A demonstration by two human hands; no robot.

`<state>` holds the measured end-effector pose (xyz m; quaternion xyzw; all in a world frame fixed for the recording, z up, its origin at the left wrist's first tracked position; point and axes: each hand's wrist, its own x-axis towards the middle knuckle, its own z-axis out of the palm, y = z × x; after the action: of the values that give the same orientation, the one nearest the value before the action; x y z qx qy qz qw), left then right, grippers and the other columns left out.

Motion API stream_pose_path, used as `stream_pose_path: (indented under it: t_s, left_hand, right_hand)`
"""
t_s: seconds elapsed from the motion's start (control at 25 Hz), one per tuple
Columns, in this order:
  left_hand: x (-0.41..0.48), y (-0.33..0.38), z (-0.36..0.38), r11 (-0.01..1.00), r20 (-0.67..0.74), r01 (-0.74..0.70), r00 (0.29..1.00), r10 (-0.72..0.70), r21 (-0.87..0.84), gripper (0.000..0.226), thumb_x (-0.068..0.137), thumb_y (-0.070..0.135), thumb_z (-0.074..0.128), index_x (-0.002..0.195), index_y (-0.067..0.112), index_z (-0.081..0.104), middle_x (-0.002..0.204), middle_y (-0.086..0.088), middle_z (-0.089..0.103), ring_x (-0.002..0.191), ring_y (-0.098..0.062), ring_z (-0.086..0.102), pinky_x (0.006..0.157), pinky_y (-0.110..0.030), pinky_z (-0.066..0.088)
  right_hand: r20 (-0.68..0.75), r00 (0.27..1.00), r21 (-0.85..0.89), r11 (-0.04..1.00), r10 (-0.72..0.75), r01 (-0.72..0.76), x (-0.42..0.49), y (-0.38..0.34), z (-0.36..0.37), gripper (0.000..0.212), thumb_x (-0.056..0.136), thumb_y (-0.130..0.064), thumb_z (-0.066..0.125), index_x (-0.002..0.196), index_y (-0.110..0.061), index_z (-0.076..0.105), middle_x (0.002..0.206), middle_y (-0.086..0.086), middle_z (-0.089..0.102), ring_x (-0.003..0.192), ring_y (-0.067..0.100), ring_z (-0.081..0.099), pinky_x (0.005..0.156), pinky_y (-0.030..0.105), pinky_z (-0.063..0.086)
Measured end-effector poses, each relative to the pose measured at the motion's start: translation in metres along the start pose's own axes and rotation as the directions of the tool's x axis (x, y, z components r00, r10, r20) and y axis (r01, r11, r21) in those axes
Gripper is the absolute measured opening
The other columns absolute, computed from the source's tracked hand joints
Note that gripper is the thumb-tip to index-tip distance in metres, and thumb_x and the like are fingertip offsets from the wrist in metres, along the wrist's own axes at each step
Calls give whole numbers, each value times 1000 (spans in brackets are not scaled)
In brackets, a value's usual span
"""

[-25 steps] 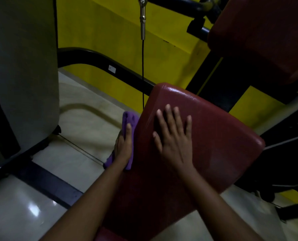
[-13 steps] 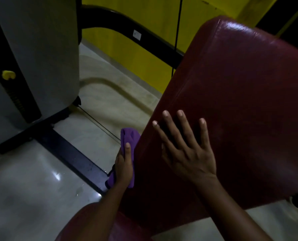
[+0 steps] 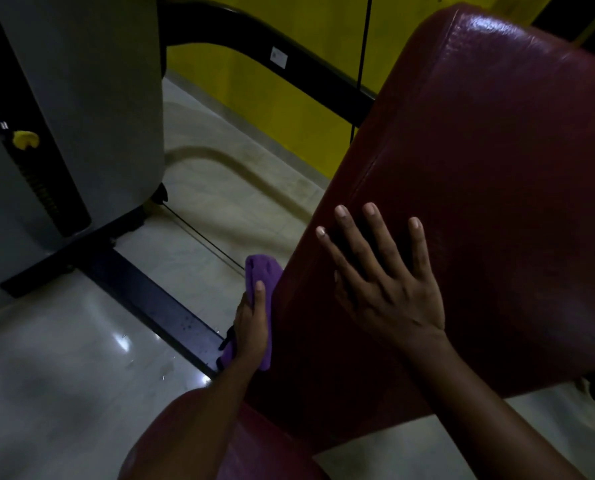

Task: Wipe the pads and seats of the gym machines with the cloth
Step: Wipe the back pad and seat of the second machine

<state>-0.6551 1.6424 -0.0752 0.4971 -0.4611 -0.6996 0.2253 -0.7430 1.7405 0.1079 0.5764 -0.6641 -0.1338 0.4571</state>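
Observation:
A large dark red padded seat (image 3: 490, 174) of a gym machine fills the right of the view, tilted up to the right. My left hand (image 3: 252, 325) presses a folded purple cloth (image 3: 263, 271) against the pad's left side edge. The cloth sticks out past my fingertips and below my palm. My right hand (image 3: 382, 282) lies flat on the pad's top face near that edge, fingers spread, holding nothing. A second red pad (image 3: 247, 452) shows at the bottom under my left forearm.
A grey weight-stack shroud (image 3: 81, 98) with a yellow selector pin (image 3: 26, 139) stands at the left. A black frame bar (image 3: 157, 303) crosses the pale tiled floor (image 3: 64, 375). A curved black tube (image 3: 265, 53) and thin cable (image 3: 360, 64) run before the yellow wall (image 3: 289, 98).
My view has dropped and moved closer to the pad. The left hand with the cloth has slid down along the pad's left edge. The right hand stays flat on top.

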Motion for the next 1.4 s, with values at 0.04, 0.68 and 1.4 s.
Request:
stream_pose_path:
  t_s: [0.04, 0.68, 1.4]
  left_hand:
    - [9, -17, -2, 999, 16, 36, 999, -37, 26, 104, 60, 95, 25, 117, 16, 61, 109, -11, 67, 101, -29, 63, 97, -46, 48]
    - [-172, 187, -84, 947, 455, 224, 885, -97, -232, 62, 91, 62, 26, 117, 13, 53, 106, -10, 67, 101, -24, 62, 94, -40, 47]
    - [-194, 387, 29, 844, 696, -526, 570, 437, -100, 41, 98, 36, 40, 136, 22, 45, 134, -3, 52, 112, -11, 54, 80, -20, 47]
  right_hand:
    - [-10, 1000, -6, 1000, -1, 1, 0, -1, 0, 53, 96, -34, 37, 147, -23, 27, 153, 3, 25, 141, 23, 21, 113, 51, 9]
    - [544, 685, 762, 58, 485, -645, 15, -36, -141, 53, 87, -29, 46, 139, -32, 39, 154, -1, 25, 139, 9, 25, 113, 23, 21]
    - [255, -34, 872, -245, 966, -425, 87, 112, -163, 61, 80, -52, 44, 138, -33, 32, 138, -5, 37, 124, -1, 36, 105, 15, 26]
